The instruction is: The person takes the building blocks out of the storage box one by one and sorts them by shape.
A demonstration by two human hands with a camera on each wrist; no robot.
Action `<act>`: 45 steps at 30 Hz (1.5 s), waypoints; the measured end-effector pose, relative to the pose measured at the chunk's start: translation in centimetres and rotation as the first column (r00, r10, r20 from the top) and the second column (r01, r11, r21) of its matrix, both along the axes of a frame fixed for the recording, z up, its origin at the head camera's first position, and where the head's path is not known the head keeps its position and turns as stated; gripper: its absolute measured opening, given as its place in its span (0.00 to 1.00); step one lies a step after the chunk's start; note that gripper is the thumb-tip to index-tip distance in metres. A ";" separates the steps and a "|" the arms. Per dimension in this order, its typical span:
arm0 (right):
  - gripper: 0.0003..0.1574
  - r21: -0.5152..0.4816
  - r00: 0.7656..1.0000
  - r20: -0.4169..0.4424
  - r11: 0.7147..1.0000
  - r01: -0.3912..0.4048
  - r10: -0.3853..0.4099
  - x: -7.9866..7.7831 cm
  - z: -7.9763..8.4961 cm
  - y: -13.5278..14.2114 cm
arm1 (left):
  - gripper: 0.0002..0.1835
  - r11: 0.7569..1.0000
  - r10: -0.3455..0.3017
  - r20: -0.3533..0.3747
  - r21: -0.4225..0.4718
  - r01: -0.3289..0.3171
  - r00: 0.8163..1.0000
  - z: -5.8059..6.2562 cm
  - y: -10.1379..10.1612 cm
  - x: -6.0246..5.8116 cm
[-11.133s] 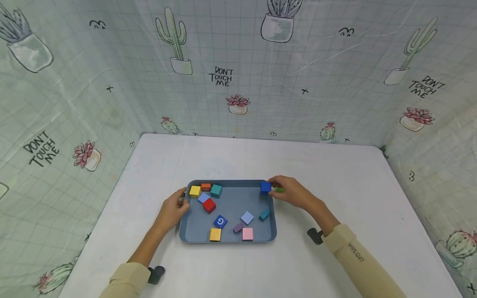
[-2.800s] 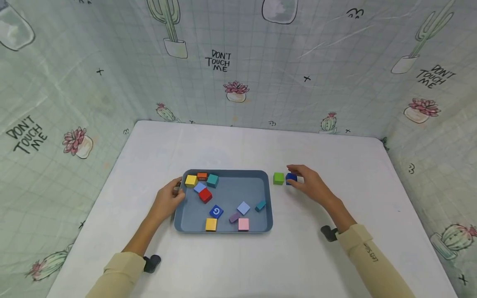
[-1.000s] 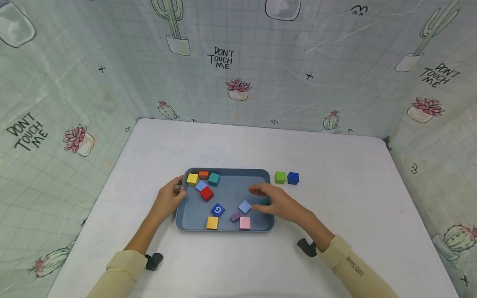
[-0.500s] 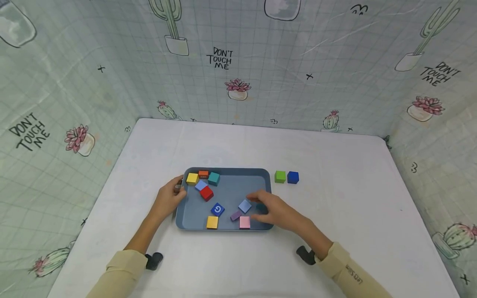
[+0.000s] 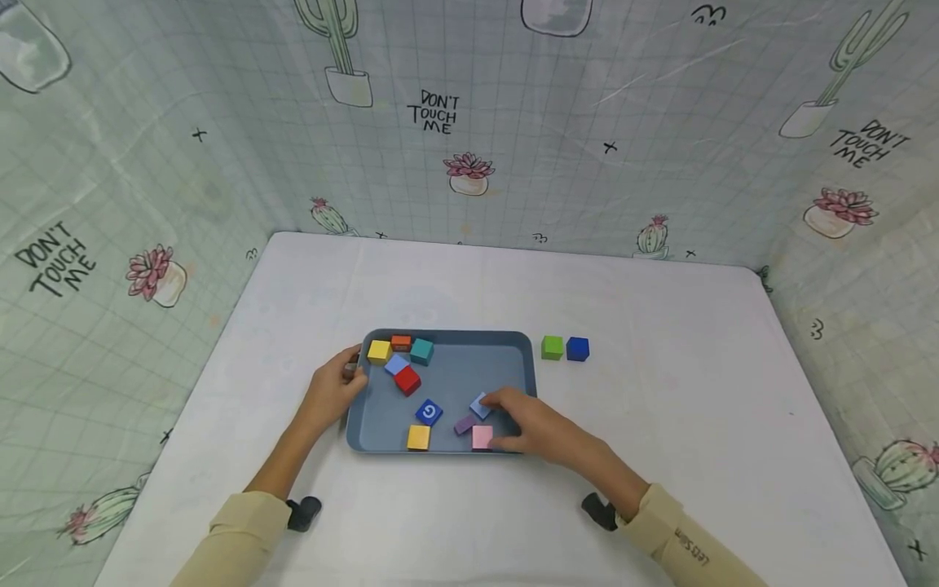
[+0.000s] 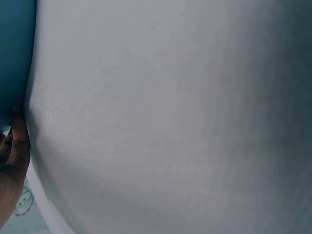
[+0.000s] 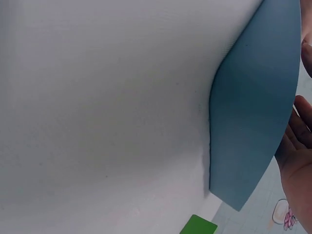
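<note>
My left hand (image 5: 330, 391) holds the blue-grey tray (image 5: 477, 359) at its left edge. Over the tray's front right part hovers my right hand (image 5: 539, 428), thumb and fingers spread. Its fingertips overlap a light blue block (image 5: 478, 404) while the thumb tip is at the right side of a pink block (image 5: 481, 438). Between and left of those two lies a small purple block (image 5: 465, 424). A small teal block seen earlier is hidden under this hand. In the right wrist view the tray's side wall (image 7: 253, 97) covers part of the fingers.
Right of the tray, a green cube (image 5: 552, 348) and a blue cube (image 5: 578, 349) stand side by side on the white table (image 5: 660, 391). Yellow (image 5: 379, 352), orange (image 5: 401, 343), teal (image 5: 421, 351) and red (image 5: 407, 380) blocks lie in the tray's back left.
The blue cube went from my right hand at the tray's edge to the table beside the green cube. My right hand then moved left over the tray and down toward the pink block.
</note>
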State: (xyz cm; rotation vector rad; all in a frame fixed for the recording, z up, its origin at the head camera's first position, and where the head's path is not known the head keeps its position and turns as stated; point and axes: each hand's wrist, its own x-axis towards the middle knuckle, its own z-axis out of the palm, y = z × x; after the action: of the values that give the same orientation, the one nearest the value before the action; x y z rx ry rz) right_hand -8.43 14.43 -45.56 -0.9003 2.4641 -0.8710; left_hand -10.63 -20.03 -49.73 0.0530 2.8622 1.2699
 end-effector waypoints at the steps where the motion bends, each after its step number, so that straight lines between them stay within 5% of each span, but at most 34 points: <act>1: 0.36 0.008 1.000 -0.002 1.000 -0.001 0.001 0.0 -0.1 0.0 | 0.27 1.000 0.001 0.001 0.000 -0.001 1.000 0.0 0.0 0.0; 30: 0.33 0.090 0.987 -0.157 0.996 -0.015 0.029 0.2 -0.9 -0.2 | 0.26 1.000 0.007 -0.031 -0.003 -0.007 0.999 0.1 0.2 0.2; 45: 0.30 0.109 0.989 -0.140 0.993 -0.041 0.056 -0.1 -1.0 0.1 | 0.26 1.000 0.016 -0.012 -0.015 -0.016 1.000 0.5 0.3 0.1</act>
State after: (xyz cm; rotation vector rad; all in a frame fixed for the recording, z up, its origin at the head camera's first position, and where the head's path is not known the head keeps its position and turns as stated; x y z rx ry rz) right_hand -8.49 14.51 -46.58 -1.0124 2.5696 -0.6732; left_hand -10.54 -19.76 -49.20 0.0376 2.8880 1.2547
